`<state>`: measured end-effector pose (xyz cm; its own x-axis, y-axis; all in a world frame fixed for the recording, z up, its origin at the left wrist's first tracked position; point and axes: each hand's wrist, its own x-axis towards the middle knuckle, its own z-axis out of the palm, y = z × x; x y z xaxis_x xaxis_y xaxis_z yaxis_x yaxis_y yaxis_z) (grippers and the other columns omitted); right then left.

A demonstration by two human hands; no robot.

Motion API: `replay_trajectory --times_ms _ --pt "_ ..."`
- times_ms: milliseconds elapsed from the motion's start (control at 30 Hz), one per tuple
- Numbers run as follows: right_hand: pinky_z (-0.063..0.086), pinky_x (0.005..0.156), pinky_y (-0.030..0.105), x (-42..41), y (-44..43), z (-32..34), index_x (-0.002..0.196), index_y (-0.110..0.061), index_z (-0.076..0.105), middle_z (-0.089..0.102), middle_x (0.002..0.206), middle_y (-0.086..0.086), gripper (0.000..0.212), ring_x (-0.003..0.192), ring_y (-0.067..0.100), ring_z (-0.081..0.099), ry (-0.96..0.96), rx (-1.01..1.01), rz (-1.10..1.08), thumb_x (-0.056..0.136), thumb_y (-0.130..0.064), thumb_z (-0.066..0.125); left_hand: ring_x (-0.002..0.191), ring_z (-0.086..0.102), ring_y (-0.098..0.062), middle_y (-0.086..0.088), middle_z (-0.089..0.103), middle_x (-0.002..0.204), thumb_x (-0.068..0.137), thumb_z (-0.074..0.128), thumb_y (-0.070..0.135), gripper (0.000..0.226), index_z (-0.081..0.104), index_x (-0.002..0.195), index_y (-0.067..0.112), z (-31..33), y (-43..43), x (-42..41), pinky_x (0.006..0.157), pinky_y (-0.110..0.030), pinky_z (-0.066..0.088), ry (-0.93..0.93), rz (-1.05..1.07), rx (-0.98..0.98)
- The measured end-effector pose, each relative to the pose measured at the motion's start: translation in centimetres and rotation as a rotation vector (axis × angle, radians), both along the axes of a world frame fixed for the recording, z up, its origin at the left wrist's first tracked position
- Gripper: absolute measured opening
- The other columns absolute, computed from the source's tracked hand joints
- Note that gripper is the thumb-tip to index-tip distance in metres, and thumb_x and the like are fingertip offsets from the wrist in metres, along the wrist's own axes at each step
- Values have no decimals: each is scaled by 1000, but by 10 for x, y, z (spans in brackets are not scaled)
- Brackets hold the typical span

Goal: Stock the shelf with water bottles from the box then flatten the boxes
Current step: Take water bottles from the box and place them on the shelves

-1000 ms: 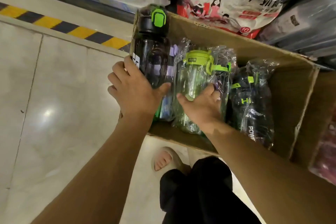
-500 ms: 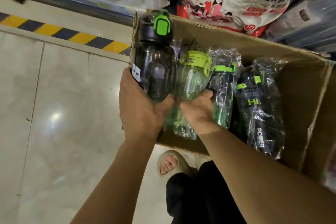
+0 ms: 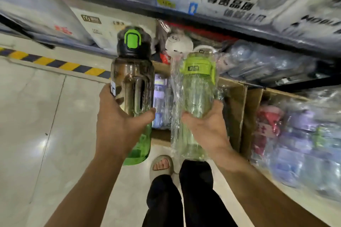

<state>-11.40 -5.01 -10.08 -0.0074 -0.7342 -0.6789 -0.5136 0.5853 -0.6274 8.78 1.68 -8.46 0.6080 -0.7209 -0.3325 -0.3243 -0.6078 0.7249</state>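
My left hand [image 3: 118, 125] grips a dark smoky bottle [image 3: 133, 83] with a black cap and green latch; a green bottle bottom [image 3: 138, 151] shows below the same hand. My right hand [image 3: 204, 125] grips a light green bottle [image 3: 196, 90] with a lime lid, wrapped in clear plastic. Both are held upright above the open cardboard box [image 3: 234, 108], which stands on the floor behind them. A purple wrapped bottle [image 3: 160, 101] lies inside the box, seen between the two raised ones.
A blue shelf rail [image 3: 203, 16] runs across above, with white boxes stacked on it. Wrapped goods [image 3: 262, 61] fill the low shelf behind the box. A second box [image 3: 302, 134] of wrapped bottles sits at right. Yellow-black tape [image 3: 55, 62] marks the floor. My sandalled foot [image 3: 161, 165] is below.
Both hands have lifted their bottles up out of the box. The view has tilted upward, bringing the shelf rail and upper boxes into sight.
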Motion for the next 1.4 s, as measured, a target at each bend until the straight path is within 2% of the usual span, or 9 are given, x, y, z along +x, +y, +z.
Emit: replay_trajectory --times_ms 200,333,467,600,700,967,1100,1233,1400 --pt "48 65 2 -41 5 211 108 -60 44 68 102 -21 61 87 -16 64 -143 -281 -47 68 -36 84 92 60 19 31 66 99 62 97 43 82 47 127 35 194 -3 -23 69 -4 42 40 -49 -157" --pt "50 61 8 -79 17 348 107 -41 43 68 94 -25 61 82 -11 67 -142 -453 -119 62 -44 83 84 59 24 26 65 91 65 97 28 72 49 120 24 325 -7 -46 64 6 39 26 -112 -321" --pt "51 60 9 -121 36 452 124 -34 38 66 102 -17 70 82 -10 68 -111 -622 -178 76 -29 88 91 58 23 29 64 100 61 94 45 82 49 127 24 440 -12 -78 67 5 40 12 -223 -472" --pt "58 76 17 -169 48 534 139 -23 35 66 112 -14 83 93 -5 70 -104 -775 -204 76 -26 89 121 59 -12 6 60 134 53 84 69 114 37 147 26 535 -16 -125 102 -33 51 -27 -359 -571" --pt "57 77 16 -210 54 588 138 -28 33 66 114 -13 82 96 -4 70 -134 -892 -270 77 -26 88 130 51 -15 3 52 147 60 89 62 119 29 155 24 594 -23 -170 109 -36 44 -53 -435 -676" --pt "43 77 -3 -359 79 691 141 -34 30 57 111 -42 84 104 -20 57 -125 -1180 -362 76 -45 81 94 40 41 46 47 108 56 92 57 110 33 146 34 696 -31 -316 76 -9 36 59 -546 -974" --pt "48 80 4 -445 87 729 143 -30 31 63 117 -21 91 104 -10 63 -146 -1249 -374 70 -53 80 99 47 34 45 53 110 63 94 47 95 35 137 46 727 -31 -400 77 -2 40 67 -570 -1060" --pt "51 80 9 -517 88 758 136 -31 34 62 110 -35 79 104 -6 66 -138 -1314 -346 74 -42 81 98 58 23 47 57 106 59 95 49 82 45 124 47 754 -31 -474 72 7 40 102 -603 -1137" --pt "51 79 10 -589 73 783 135 -28 36 67 109 -18 74 101 -5 67 -119 -1379 -354 80 -25 85 96 65 11 30 66 110 50 90 62 82 48 120 54 780 -50 -546 79 -18 51 114 -565 -1189"
